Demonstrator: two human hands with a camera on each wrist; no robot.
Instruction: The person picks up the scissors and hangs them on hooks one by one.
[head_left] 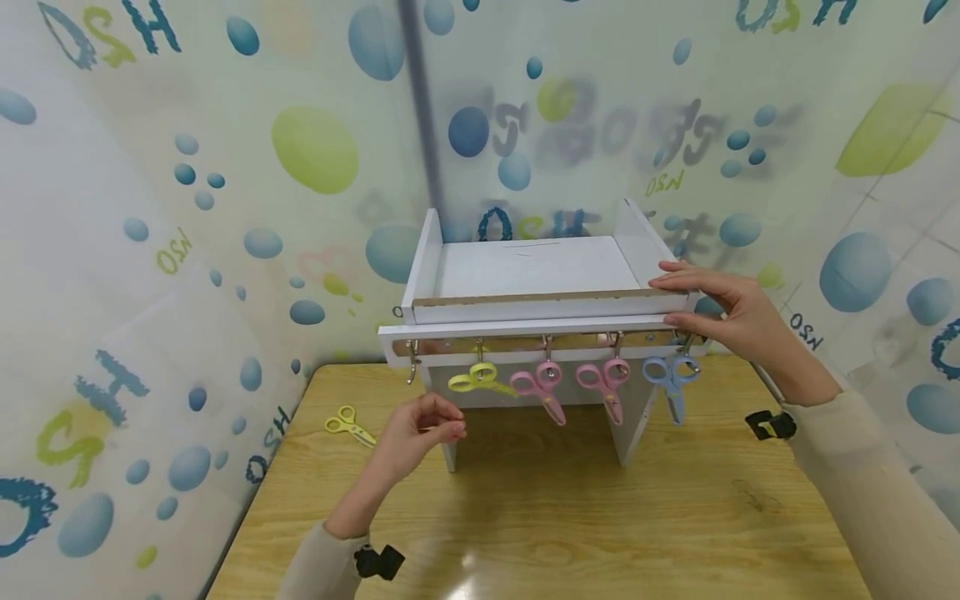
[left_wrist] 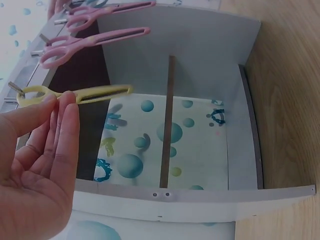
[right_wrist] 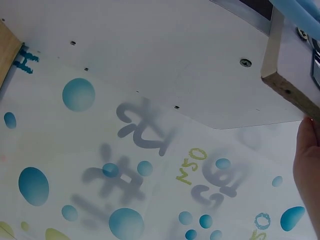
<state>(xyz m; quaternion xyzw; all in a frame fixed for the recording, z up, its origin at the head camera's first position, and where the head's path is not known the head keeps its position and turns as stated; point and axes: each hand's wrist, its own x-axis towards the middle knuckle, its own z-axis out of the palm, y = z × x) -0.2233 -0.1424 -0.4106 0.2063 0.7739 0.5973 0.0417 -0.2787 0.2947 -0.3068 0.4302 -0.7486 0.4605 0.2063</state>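
A white wooden shelf (head_left: 555,313) stands on the table, with a row of metal hooks along its front rail. Yellow scissors (head_left: 491,385) hang tilted from one hook, their blades pointing right. Just below and left of them is my left hand (head_left: 412,433), fingers loosely bent and apart from the scissors in the head view. Two pairs of pink scissors (head_left: 551,406) and blue scissors (head_left: 678,404) hang further right. My right hand (head_left: 727,312) holds the shelf's right front corner, fingers on top and thumb at the rail. Other yellow scissors (head_left: 362,435) lie on the table.
At the rail's left end a hook (head_left: 412,362) carries nothing. The wooden table (head_left: 555,533) extends in front of the shelf. Patterned walls (head_left: 315,150) with blue and green dots enclose the back and sides.
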